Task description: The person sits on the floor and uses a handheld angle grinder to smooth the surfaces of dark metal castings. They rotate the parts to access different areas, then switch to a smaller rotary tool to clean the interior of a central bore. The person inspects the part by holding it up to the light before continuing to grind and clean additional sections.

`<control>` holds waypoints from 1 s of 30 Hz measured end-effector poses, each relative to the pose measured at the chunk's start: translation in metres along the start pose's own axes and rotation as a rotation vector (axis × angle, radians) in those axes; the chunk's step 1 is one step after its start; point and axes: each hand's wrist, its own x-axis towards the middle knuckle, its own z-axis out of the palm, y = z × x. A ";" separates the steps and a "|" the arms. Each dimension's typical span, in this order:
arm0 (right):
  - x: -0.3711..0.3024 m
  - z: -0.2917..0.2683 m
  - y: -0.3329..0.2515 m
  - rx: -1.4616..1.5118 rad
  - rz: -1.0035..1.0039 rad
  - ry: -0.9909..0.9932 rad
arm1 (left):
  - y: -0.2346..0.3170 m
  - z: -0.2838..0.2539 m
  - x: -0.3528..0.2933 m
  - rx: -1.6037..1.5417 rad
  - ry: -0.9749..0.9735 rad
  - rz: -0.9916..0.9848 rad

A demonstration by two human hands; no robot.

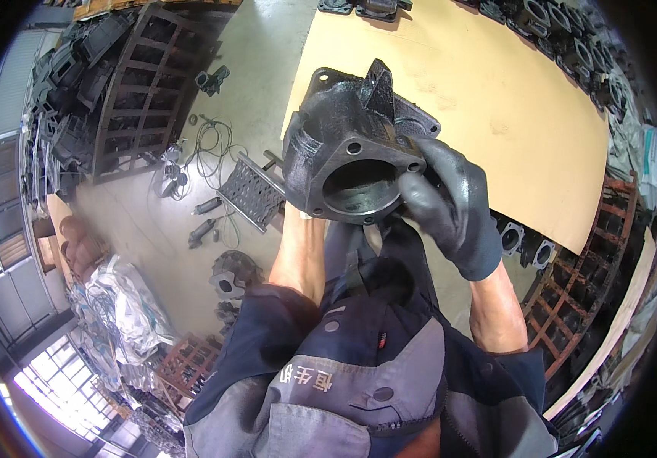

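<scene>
A black metal casting [321, 164] is held up in front of me, tilted so that its round bore [363, 185] and drilled flange face me. My right hand [454, 206], in a black glove, grips the casting's right side. Its thumb lies by the rim of the bore, and the other fingers reach behind the flange. My left forearm [298, 252] rises to the casting's lower left side. The casting hides most of my left hand, which supports it from behind; its individual fingers cannot be made out.
A tan-covered table [527, 153] stands ahead to the right, with more black castings [573, 49] along its far edge. Rusty metal crates [584, 282] stand at right, another rack [141, 84] at left. Power tools [205, 221], cables and a perforated metal step [252, 191] are on the floor.
</scene>
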 end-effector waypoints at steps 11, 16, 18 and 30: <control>-0.015 -0.017 0.015 -0.053 0.266 0.014 | 0.045 0.031 -0.013 0.102 -0.058 -0.099; -0.011 -0.027 0.028 -0.230 0.071 -0.068 | 0.051 0.040 -0.007 0.293 -0.040 -0.286; -0.002 -0.030 0.021 -0.304 0.070 -0.186 | 0.031 0.027 -0.007 0.255 0.067 -0.199; -0.048 -0.017 0.061 0.719 0.635 0.018 | 0.011 0.015 -0.017 0.021 0.282 0.023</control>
